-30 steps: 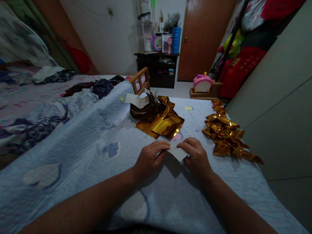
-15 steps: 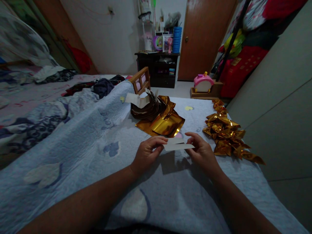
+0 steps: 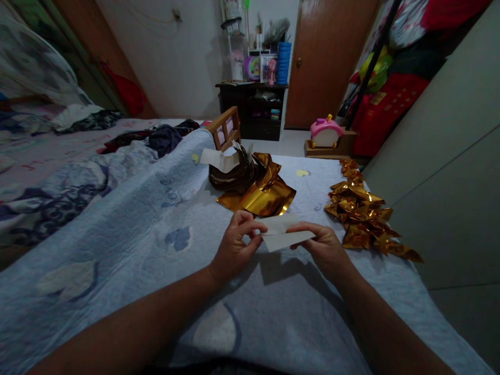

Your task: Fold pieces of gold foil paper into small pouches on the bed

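Note:
A folded sheet of paper, its white side showing, is held between my hands above the bed. My left hand pinches its left end between thumb and fingers. At the right end my right hand grips the sheet, with fingers reaching in between the upper and lower flaps. Just beyond lie gold foil sheets, partly curled. Behind them is a thick curved stack of paper with dark edges and some white sheets sticking up. Folded gold foil pieces are heaped to the right of my right hand.
A light blue quilt with heart patterns covers the bed surface. A wooden rail stands at its far left corner. Close on the right is a pale cabinet. A pink toy case sits past the far edge.
The paper's flaps have spread wider apart, and the near one tilts down more. My right fingers have moved left, in between the flaps. The foil pieces stay put.

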The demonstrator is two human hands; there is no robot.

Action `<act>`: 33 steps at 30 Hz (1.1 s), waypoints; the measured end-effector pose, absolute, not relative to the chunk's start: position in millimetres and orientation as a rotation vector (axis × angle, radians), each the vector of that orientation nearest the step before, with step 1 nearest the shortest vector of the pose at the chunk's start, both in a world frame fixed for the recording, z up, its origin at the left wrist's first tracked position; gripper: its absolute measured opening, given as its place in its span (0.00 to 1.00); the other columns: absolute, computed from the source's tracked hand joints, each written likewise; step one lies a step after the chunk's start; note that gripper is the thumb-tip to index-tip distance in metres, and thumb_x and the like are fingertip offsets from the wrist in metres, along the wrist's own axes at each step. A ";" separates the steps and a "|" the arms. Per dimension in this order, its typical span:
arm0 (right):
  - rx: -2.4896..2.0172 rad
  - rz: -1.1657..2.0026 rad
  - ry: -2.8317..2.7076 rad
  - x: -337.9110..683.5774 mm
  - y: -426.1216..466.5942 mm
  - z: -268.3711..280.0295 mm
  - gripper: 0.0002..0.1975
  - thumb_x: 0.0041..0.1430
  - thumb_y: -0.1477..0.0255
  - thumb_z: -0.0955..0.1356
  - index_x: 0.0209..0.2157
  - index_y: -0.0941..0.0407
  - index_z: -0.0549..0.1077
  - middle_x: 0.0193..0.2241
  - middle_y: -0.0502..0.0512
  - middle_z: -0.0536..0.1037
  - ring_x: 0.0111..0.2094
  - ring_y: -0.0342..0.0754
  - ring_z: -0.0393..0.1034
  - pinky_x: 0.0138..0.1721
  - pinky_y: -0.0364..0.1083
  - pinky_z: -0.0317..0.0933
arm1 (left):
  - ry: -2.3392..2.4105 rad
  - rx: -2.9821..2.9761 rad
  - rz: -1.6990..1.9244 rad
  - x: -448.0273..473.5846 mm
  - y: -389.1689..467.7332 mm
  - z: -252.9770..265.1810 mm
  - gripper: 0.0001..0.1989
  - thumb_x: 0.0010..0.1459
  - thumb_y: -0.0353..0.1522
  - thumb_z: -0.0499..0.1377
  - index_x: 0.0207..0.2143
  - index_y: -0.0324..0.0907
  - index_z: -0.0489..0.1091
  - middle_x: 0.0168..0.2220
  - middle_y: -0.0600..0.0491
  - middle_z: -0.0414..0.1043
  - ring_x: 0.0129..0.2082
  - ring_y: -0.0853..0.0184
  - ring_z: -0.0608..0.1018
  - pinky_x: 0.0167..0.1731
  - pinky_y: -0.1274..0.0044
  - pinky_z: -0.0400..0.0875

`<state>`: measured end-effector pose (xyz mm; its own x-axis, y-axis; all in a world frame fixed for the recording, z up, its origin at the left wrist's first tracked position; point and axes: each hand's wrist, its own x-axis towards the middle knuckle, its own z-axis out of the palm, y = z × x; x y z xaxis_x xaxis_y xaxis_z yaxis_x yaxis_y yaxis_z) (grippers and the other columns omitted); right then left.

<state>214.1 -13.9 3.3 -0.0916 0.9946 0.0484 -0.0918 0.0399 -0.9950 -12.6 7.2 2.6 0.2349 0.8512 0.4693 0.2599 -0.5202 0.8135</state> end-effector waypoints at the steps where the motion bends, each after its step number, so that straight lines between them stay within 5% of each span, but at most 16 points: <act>1: -1.072 1.247 -1.223 215.0 -13.5 0.8 0.08 0.51 0.65 0.76 0.33 0.53 0.84 0.25 0.52 0.81 0.26 0.45 0.73 0.30 0.45 0.67 | 1.034 1.898 1.255 -12.8 6.4 2.8 0.09 0.57 0.26 0.61 0.39 0.44 0.78 0.35 0.54 0.66 0.32 0.70 0.72 0.35 0.78 0.69; 4: -1.090 1.182 -1.217 216.4 -13.0 -5.0 0.08 0.53 0.64 0.76 0.34 0.52 0.84 0.25 0.52 0.81 0.26 0.46 0.73 0.30 0.45 0.67 | 0.990 1.783 1.084 -13.3 5.1 1.2 0.12 0.60 0.29 0.61 0.46 0.43 0.74 0.25 0.60 0.62 0.25 0.73 0.66 0.28 0.80 0.63; 7: -1.114 1.154 -1.234 215.2 -13.4 -4.0 0.06 0.53 0.66 0.74 0.33 0.51 0.84 0.25 0.52 0.80 0.26 0.46 0.72 0.29 0.45 0.66 | 0.869 1.632 0.973 -11.6 5.7 -2.3 0.16 0.60 0.31 0.62 0.51 0.42 0.71 0.26 0.59 0.68 0.26 0.72 0.70 0.30 0.80 0.64; 12: -1.144 1.165 -1.315 211.2 -15.2 4.6 0.07 0.50 0.72 0.72 0.32 0.53 0.84 0.28 0.52 0.80 0.29 0.46 0.72 0.31 0.45 0.65 | 0.775 1.440 0.921 -6.5 7.5 -1.2 0.13 0.56 0.35 0.67 0.42 0.40 0.75 0.38 0.50 0.77 0.37 0.66 0.77 0.38 0.77 0.69; 18: -1.120 1.150 -1.391 206.9 -16.7 7.2 0.08 0.53 0.72 0.71 0.34 0.53 0.83 0.29 0.52 0.81 0.30 0.47 0.72 0.32 0.46 0.65 | 0.880 1.448 0.953 -7.2 9.8 3.1 0.10 0.58 0.37 0.64 0.35 0.38 0.79 0.27 0.52 0.76 0.29 0.68 0.76 0.34 0.76 0.70; 33: -0.926 1.496 -1.050 204.3 -17.5 1.9 0.13 0.55 0.59 0.76 0.38 0.53 0.83 0.34 0.56 0.84 0.33 0.48 0.77 0.34 0.46 0.71 | 0.886 1.777 1.027 -8.8 10.4 2.1 0.08 0.62 0.32 0.61 0.39 0.42 0.81 0.36 0.50 0.80 0.36 0.65 0.79 0.40 0.74 0.71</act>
